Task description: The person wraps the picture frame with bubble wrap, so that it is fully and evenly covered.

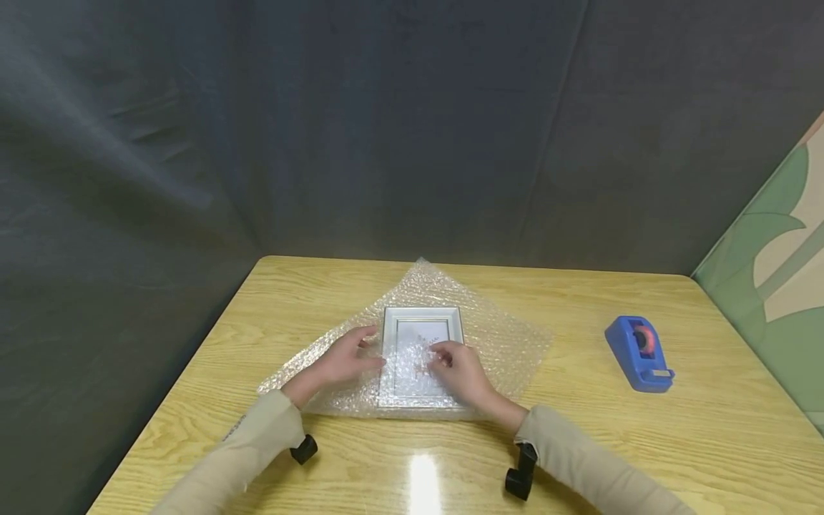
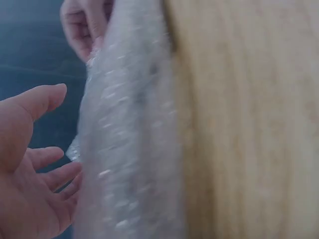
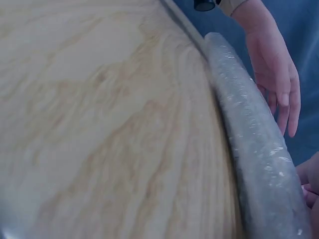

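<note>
A white picture frame [image 1: 421, 313] lies on a sheet of bubble wrap [image 1: 505, 336], turned so one corner points to the back. Part of the sheet is folded over the frame's lower portion, whose picture shows through it. My right hand [image 1: 460, 370] pinches the bubble wrap over the middle of the frame; the left wrist view also has its curled fingers [image 2: 94, 22] at the wrap's edge. Beside the frame's left edge, my left hand [image 1: 347, 357] is held with thumb and fingers spread. In the right wrist view, that left hand [image 3: 274, 64] hangs beyond the rounded fold.
A blue tape dispenser [image 1: 640, 354] with a reddish roll stands on the right of the wooden table [image 1: 560, 443]. Dark curtains [image 1: 412, 129] hang behind and at the left. A green and beige patterned panel [image 1: 785, 286] borders the right side.
</note>
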Motion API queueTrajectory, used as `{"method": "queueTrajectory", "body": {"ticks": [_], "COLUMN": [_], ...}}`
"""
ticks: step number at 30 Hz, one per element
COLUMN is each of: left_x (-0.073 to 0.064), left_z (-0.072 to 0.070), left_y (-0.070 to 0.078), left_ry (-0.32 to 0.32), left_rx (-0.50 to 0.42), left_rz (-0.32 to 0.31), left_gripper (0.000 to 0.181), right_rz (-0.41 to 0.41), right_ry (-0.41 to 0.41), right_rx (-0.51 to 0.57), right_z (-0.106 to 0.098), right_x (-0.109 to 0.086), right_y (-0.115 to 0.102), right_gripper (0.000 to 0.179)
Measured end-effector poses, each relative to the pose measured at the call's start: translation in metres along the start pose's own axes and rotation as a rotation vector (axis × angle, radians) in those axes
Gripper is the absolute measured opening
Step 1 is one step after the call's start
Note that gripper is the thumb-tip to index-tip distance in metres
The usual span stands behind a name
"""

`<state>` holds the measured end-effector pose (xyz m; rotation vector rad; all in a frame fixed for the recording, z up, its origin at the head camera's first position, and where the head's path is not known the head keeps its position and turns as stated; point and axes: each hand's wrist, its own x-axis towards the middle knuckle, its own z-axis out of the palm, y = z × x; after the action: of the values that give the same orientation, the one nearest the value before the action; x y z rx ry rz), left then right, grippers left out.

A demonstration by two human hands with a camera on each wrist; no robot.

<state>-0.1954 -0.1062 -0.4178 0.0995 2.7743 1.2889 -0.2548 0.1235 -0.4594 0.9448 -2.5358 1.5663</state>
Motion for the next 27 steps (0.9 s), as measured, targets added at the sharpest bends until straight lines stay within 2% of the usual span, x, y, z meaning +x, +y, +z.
{"method": "queueTrajectory", "body": {"ticks": [3,11,15,17,23,27], "left_x": [0.000,0.002,0.004,0.003,-0.002,-0.004], "left_z": [0.009,0.025,0.028,0.028,0.024,0.024], "left_y": [-0.002,-0.004,-0.004,-0.004,-0.012,-0.012], "left_ry": [0.015,0.084,0.108,0.103,0.035,0.021], "left_rx": [0.017,0.126,0.135,0.138,0.180,0.179], "left_rz": [0.008,-0.052,-0.057,-0.047,0.070,0.080], "left_gripper": [0.075,0.074,0.073,0.072,0.066,0.067], "right_rz": [-0.029,-0.091,-0.142,-0.167,-0.204,-0.205], "right_ry": [0.010,-0.020,-0.071,-0.099,-0.143,-0.139], "right_rx": [-0.046,-0.127,-0.145,-0.167,-0.215,-0.235], "right_z": [0.002,0.004,0.002,0.000,-0.001,0.000], "right_x": [0.000,0.000,0.000,-0.001,-0.003,-0.005], "right_y": [0.001,-0.001,-0.002,-0.002,-0.001,-0.001], "right_gripper": [0.028,0.026,0.024,0.024,0.024,0.024]}}
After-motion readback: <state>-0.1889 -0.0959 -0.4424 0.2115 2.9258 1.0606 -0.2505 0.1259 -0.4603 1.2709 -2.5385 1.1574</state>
